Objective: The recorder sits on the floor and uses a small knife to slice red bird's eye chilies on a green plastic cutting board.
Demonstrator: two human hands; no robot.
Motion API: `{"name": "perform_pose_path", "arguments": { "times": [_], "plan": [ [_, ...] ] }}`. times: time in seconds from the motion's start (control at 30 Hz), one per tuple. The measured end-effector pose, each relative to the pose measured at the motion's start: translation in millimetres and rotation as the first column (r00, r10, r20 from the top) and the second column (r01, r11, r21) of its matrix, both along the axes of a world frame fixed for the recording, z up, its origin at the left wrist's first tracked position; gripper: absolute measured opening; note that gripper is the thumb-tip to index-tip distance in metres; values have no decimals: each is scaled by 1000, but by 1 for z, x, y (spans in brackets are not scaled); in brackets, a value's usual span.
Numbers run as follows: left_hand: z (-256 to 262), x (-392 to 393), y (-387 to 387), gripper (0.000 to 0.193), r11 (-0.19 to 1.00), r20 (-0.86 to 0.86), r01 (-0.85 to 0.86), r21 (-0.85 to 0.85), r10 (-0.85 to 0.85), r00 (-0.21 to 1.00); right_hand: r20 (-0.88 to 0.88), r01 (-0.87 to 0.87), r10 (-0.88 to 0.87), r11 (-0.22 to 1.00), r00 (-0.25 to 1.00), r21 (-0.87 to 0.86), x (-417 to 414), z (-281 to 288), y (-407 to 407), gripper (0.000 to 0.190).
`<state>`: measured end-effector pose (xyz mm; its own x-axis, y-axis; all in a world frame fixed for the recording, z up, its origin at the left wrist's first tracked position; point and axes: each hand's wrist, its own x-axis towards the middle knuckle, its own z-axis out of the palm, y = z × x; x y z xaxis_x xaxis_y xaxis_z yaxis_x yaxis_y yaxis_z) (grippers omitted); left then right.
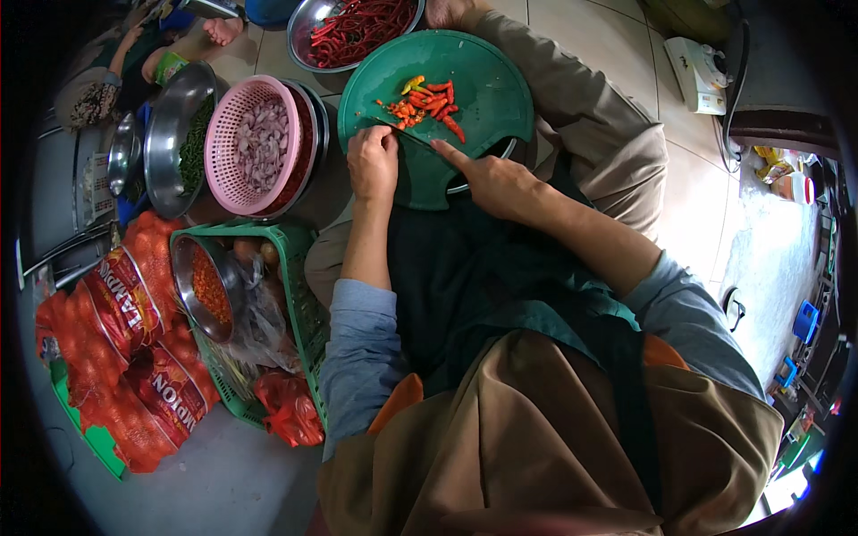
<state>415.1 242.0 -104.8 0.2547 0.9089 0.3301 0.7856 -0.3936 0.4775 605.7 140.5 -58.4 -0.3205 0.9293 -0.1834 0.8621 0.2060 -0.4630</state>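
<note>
My right hand grips a knife, its index finger stretched along the top of the blade. The blade lies over a round green cutting board with a cut-out handle. My left hand is curled at the board's near left, its fingertips against the blade; whether they pinch a piece is hidden. Just beyond the blade lie small whole red and orange chillies, with a yellowish one among them. Cut chilli pieces are gathered closest to the knife. A metal rim shows beneath the board's handle.
A metal bowl of long red chillies sits beyond the board. At left are a pink basket of sliced shallots, a bowl of chopped greens, a green crate with a bowl of chopped chilli, and red mesh sacks. Another person sits far left.
</note>
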Motion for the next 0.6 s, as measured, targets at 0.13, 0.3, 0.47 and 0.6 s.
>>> {"name": "perform_pose_path", "arguments": {
  "times": [0.13,0.3,0.47,0.6],
  "plan": [
    [1,6,-2,9,1000,-23,9,6,-9,1000,19,7,-7,1000,1000,-13,-13,-7,22,83],
    [-3,3,-4,10,998,27,-57,8,56,998,46,28,-28,999,999,-17,-4,6,0,80],
    [3,3,-6,11,997,-23,-68,33,69,997,131,23,-20,999,991,-23,6,12,-15,79],
    [2,2,-8,10,999,30,-31,17,31,999,112,34,-52,987,992,159,2,7,-4,78]
  ]
}}
